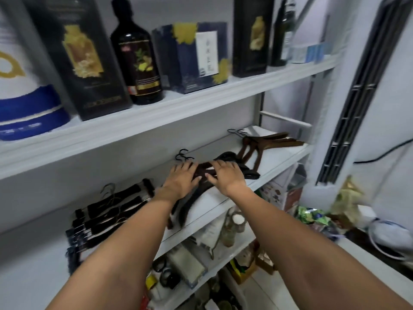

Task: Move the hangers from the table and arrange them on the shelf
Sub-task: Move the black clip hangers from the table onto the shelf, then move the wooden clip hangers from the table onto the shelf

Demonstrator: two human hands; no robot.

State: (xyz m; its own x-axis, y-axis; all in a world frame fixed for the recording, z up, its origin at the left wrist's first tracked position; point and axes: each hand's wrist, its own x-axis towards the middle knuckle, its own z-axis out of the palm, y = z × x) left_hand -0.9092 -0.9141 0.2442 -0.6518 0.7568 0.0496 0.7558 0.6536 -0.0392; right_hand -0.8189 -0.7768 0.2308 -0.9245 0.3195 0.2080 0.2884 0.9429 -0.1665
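- Both of the person's arms reach to the middle shelf (279, 170), where a stack of dark hangers (225, 156) lies flat, hooks pointing to the back wall.
- The left hand (182, 179) and right hand (226, 175) rest side by side on top of the stack. Fingers are spread and mostly straight, pressing down rather than gripping. The picture is soft, so a light curl cannot be ruled out.
- Three groups are on the shelf: clip hangers (116, 202) in a row at the left, the dark hangers in the middle, and brown hangers (252, 148) at the right, near the dark ones.
- The task looks well along: every hanger in view is already on the shelf, sorted by kind. The step in hand appears to be squaring up the middle stack, whose lower arms overhang the front edge.
- The table is out of view, so whether any hangers remain there cannot be told.
- Above, the upper shelf (201, 104) carries dark boxes (76, 54) and a bottle (136, 57), well clear of the work.
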